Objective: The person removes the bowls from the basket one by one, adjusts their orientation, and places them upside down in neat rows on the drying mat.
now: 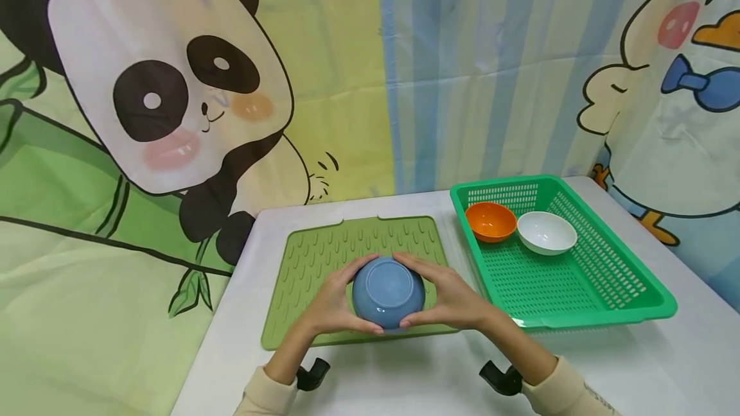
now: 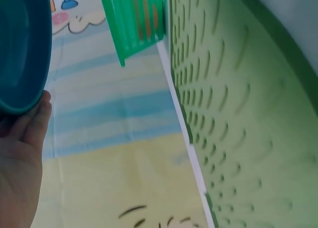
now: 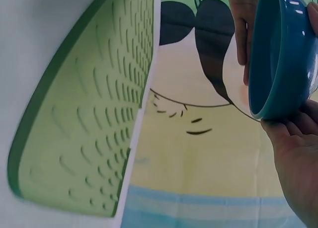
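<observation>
Held a blue bowl (image 1: 388, 292) base-up between left hand (image 1: 332, 305) and right hand (image 1: 455, 298), with its mouth toward a green mat (image 1: 358, 236) and apart from it, over the near part. Gripped it from left and right at once, with thumbs on the near side and fingers bent round the far side (could not tell every fingertip apart behind the wall). Had the mat flat on a white table (image 1: 399, 384), with a green basket (image 1: 537, 284) to its right. Saw in that basket an orange bowl (image 1: 491, 225) at the far left corner and a white bowl (image 1: 546, 234) just right of it (both mouth up). Faced a printed sheet (image 1: 335, 82) at the far side, with a panda (image 1: 173, 37) left and a duck (image 1: 682, 165) right.
</observation>
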`<state>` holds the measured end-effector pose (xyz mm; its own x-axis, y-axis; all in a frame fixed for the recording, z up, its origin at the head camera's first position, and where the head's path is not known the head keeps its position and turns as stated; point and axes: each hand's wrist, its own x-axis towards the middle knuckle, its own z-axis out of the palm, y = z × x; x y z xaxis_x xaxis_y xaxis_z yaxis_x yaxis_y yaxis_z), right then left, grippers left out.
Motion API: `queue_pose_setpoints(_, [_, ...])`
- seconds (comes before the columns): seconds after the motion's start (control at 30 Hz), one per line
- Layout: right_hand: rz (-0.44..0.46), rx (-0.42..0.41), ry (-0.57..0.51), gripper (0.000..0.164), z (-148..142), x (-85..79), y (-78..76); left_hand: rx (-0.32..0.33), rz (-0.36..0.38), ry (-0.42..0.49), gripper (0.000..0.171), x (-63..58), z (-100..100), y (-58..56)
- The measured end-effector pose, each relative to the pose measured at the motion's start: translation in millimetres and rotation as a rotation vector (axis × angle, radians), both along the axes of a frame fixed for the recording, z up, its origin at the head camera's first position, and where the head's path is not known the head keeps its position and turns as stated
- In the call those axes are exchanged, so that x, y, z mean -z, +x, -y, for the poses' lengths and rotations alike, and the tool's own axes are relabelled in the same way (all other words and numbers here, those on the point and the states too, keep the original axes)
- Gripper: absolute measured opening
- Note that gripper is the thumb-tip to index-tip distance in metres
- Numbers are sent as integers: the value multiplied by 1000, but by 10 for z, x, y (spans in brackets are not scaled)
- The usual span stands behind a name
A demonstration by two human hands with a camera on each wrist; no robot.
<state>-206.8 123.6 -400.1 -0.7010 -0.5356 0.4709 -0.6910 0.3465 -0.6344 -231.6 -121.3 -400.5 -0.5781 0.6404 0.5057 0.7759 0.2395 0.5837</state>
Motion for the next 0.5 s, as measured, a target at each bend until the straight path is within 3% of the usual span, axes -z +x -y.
queue_pose_setpoints(0.1, [4, -4, -11, 95, 130, 21, -66, -24, 27, -22, 111, 114, 152, -115])
queue_pose_setpoints(0.3, [38, -42, 3, 96, 433, 41, -328, -62, 98, 2, 107, 151, 479, -298])
queue_pose_setpoints(0.5, [102, -90, 28, 95, 727, 48, -676, -142, 168, -25, 102, -13, 718, -377])
